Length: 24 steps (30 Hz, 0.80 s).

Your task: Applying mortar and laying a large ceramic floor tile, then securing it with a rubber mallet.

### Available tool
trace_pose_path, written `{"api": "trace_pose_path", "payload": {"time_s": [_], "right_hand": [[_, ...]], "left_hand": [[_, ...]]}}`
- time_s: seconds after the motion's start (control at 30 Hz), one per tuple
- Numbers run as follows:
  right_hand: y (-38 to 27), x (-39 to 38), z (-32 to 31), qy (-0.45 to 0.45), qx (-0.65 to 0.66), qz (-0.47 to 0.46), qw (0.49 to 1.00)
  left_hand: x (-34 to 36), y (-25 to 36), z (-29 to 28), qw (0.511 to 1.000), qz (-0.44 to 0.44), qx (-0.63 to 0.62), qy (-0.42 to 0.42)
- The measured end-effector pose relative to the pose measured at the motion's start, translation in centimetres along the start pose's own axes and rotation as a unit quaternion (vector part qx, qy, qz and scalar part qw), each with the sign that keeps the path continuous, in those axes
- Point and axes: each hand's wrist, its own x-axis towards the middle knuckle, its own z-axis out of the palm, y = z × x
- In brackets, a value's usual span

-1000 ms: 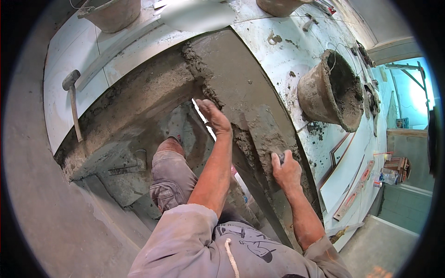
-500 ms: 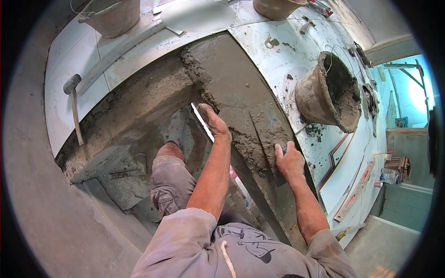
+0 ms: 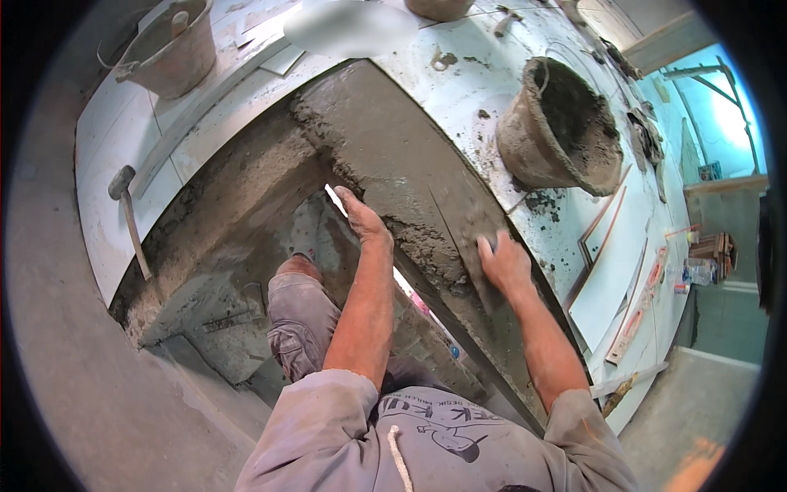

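Both hands are seen on a band of wet grey mortar [image 3: 385,156] that has been spread between white floor tiles [image 3: 459,98]. The left hand [image 3: 358,220] is laid flat, fingers together and stretched out, at the mortar's crumbly inner edge, just beside a thin white strip [image 3: 336,199] that runs along that edge; nothing is gripped by it. The right hand [image 3: 504,262] is pressed down on a trowel [image 3: 475,234], whose flat blade is held against the mortar surface; the fingers are closed over its top, though the handle itself is hidden by the hand. Below the left forearm a bent knee in grey trousers [image 3: 299,312] is seen, set in a lower, rough concrete pit [image 3: 221,271]. Beyond the right hand, well apart from it, a mortar-caked bucket [image 3: 557,131] is stood on the tiles, tilted toward the camera. At the far left, a rubber mallet [image 3: 127,213] is laid on the tiles near the pit's rim. A second bucket [image 3: 168,45] is placed at the upper left.
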Motion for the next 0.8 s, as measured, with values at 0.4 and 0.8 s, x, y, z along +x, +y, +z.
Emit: {"api": "trace_pose_path", "payload": {"time_s": [0.4, 0.8], "right_hand": [[9.1, -12.5, -16.2, 0.121, 0.097, 0.024, 0.988], [7.6, 11.9, -24.4, 0.107, -0.299, 0.038, 0.947]], "left_hand": [[-4.9, 9.3, 8.7, 0.971, 0.041, 0.161, -0.173], [-7.5, 4.9, 18.2, 0.874, 0.02, 0.274, -0.402]]}}
